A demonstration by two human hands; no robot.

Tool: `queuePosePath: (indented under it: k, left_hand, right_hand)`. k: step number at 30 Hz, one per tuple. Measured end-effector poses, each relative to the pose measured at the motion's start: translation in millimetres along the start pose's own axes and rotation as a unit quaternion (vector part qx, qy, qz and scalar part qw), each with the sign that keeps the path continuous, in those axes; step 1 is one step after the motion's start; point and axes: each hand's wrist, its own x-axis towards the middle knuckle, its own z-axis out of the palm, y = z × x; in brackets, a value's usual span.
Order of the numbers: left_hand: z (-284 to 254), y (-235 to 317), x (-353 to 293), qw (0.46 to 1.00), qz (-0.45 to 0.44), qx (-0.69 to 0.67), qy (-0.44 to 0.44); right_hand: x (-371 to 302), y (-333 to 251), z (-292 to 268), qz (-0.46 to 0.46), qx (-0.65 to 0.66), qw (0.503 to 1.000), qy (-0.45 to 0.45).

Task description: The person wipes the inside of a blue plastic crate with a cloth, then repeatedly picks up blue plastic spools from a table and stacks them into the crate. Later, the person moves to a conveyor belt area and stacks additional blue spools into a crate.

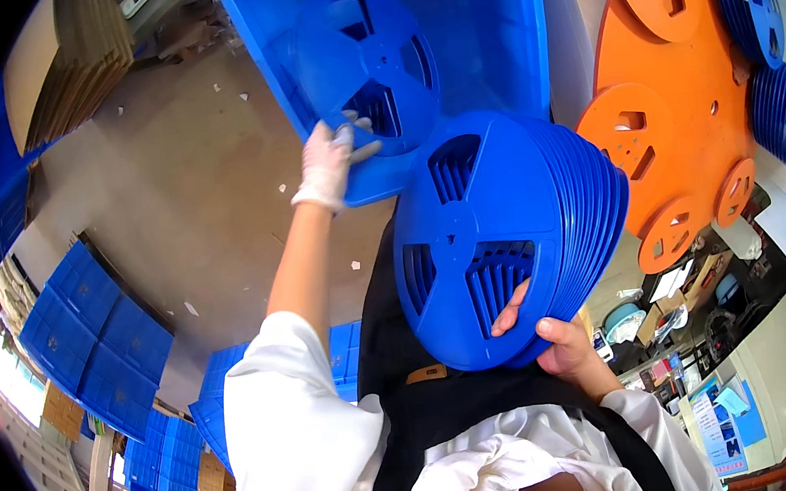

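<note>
The left arm stretches up the middle of the frame, its gloved left hand (330, 163) pinching the lower rim of a single blue reel (371, 66) that lies inside the blue crate (484, 22) at top centre. Lower right of centre, the bare right hand (549, 339) cups the bottom edge of a stack of blue reels (508, 232), fingers closed around its front face and thumb behind; the stack stands on edge, tilted.

The crate runs off the top of the frame, and the stack hides its lower right corner.

The reels are smooth moulded plastic discs with ribbed cut-out windows. At upper right, orange reels (677, 97) of several sizes lie flat on a white surface.
</note>
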Motion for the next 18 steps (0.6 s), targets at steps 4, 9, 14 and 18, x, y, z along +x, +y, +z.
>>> queuePosePath:
  k: [4, 9, 14, 18]
  left_hand:
    - [23, -64, 82, 0.995, -0.061, 0.052, 0.052]
    - [18, -93, 129, 0.990, -0.110, 0.024, 0.088]
    - [-51, -114, 125, 0.949, 0.022, 0.282, 0.139]
    - [2, -28, 17, 0.873, 0.284, 0.363, 0.159]
  right_hand:
    - [7, 1, -3, -0.011, 0.022, 1.000, -0.010]
    - [20, -1, -16, -0.072, 0.082, 0.991, -0.072]
    - [23, -7, -33, -0.078, 0.164, 0.971, -0.154]
    - [18, -16, -52, -0.109, 0.190, 0.954, -0.205]
